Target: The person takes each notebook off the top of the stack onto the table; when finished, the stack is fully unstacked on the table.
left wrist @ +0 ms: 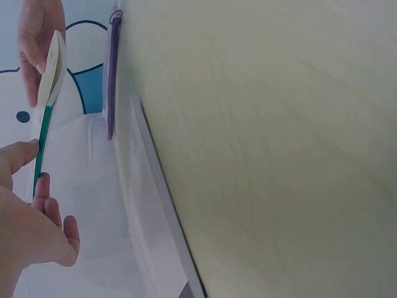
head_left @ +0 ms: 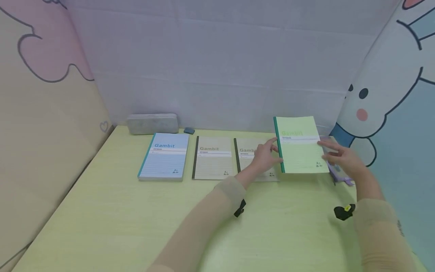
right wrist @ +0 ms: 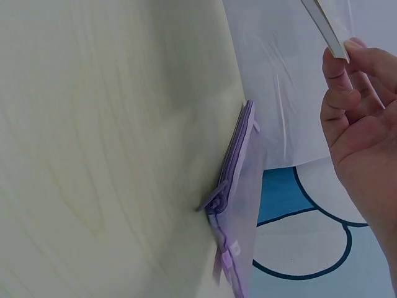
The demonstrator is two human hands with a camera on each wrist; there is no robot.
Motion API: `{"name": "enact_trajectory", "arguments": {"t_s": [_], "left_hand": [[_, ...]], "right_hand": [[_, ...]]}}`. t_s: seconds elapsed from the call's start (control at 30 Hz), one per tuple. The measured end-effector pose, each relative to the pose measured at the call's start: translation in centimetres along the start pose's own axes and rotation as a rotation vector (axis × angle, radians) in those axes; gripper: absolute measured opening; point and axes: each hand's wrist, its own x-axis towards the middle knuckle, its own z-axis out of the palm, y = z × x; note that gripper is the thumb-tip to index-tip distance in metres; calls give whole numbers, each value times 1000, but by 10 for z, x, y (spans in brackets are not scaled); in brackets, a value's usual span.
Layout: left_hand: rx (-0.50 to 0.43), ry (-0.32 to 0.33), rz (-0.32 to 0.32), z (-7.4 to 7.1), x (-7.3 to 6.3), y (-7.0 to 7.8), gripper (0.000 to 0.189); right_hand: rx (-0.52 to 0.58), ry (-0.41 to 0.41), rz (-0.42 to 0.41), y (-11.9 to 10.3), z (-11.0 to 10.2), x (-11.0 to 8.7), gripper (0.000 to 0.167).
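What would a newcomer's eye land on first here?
First, the green notebook, held up above the table between the left hand and right hand, right of centre in the head view. Next, probably the blue notebook lying left of the two beige notebooks, then the big cartoon animal on the right wall.
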Motion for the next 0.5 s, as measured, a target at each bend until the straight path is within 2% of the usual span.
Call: {"name": "enact_trajectory", "arguments": {"t_s": [0.13, 0.23, 0.37, 0.5], "left_hand": [[15, 39, -28, 11, -1, -1, 72], [63, 45, -52, 17, -2, -3, 67], [192, 7, -62, 26, -3, -6, 63], [370, -62, -61, 34, -3, -9, 65]], "right_hand": [[35, -5, -5, 9, 2, -1, 62], [49, -9, -10, 14, 4, -1, 60], [17, -14, -29, 21, 7, 1, 58], [-11, -38, -17, 27, 12, 5, 63]]}}
